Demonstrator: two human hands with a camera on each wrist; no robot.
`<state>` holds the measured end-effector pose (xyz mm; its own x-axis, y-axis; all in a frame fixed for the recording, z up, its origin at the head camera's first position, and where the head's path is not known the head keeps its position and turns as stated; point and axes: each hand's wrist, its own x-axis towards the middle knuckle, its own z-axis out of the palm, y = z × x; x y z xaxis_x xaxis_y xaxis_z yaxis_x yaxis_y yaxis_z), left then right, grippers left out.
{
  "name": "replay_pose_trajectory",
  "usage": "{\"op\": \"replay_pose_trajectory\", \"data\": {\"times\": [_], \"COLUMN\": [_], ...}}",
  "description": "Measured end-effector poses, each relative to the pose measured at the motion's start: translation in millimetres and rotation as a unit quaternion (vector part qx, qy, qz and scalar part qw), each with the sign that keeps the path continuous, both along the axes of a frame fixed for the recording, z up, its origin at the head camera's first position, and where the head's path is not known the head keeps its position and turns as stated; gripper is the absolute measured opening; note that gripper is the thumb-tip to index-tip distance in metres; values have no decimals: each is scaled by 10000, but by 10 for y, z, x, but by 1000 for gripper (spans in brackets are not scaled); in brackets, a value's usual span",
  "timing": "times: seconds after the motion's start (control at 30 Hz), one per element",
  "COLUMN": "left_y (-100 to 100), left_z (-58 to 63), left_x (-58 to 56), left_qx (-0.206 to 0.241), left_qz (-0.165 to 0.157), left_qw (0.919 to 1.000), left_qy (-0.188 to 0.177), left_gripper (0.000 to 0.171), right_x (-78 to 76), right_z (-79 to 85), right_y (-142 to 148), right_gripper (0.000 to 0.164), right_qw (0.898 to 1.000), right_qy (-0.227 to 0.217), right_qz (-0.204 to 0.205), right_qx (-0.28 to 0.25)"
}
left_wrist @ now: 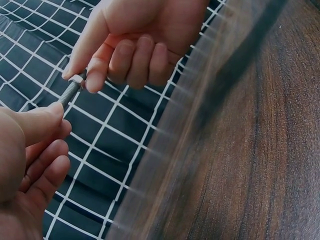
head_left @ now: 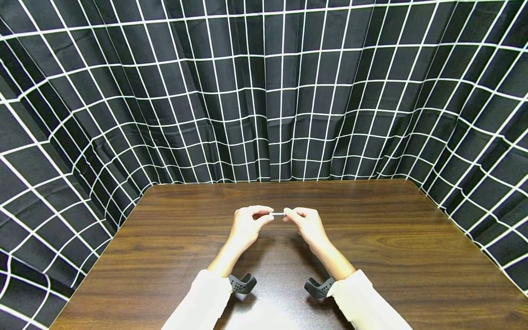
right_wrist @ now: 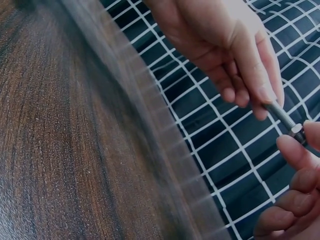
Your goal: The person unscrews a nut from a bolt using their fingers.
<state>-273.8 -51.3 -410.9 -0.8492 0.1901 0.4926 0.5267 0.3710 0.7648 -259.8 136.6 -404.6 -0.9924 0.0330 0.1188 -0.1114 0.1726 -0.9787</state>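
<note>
Bolt [left_wrist: 68, 94] sits between the left hand [head_left: 245, 224] and the right hand [head_left: 308, 224], above the counter [head_left: 173, 233]. Risk: its slim shank could roll or slip from so small a pinch and drop; uneven pull would likely tilt it. Left thumb and fingers clamp the shank; right thumb and forefinger pinch the hex end. Hands angle inward, facing each other.
</note>
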Motion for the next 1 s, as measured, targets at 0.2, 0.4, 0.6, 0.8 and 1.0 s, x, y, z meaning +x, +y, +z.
{"op": "replay_pose_trajectory", "data": {"times": [0.2,0.4,0.6,0.8,1.0], "left_y": [-13,-15,-21,-23,-29], "left_z": [8,0,-11,-17,-14], "left_x": [-2,-15,-34,-40,-33], "left_qx": [-20,136,163,93,111], "left_qz": [85,63,46,71,25], "left_qw": [10000,9999,9999,9999,9999], "left_qy": [-40,-55,-36,-15,59], "left_gripper": [15,15,13,14,14], "right_x": [212,132,-46,-40,-27], "right_z": [280,181,-72,-97,-67], "right_y": [-65,-40,4,-2,4], "right_gripper": [26,19,21,19,23], "right_qw": [9998,9995,9983,9958,9939], "right_qy": [38,80,214,545,625], "right_qz": [171,245,272,392,597], "right_qx": [17,-207,-470,-619,-684]}}
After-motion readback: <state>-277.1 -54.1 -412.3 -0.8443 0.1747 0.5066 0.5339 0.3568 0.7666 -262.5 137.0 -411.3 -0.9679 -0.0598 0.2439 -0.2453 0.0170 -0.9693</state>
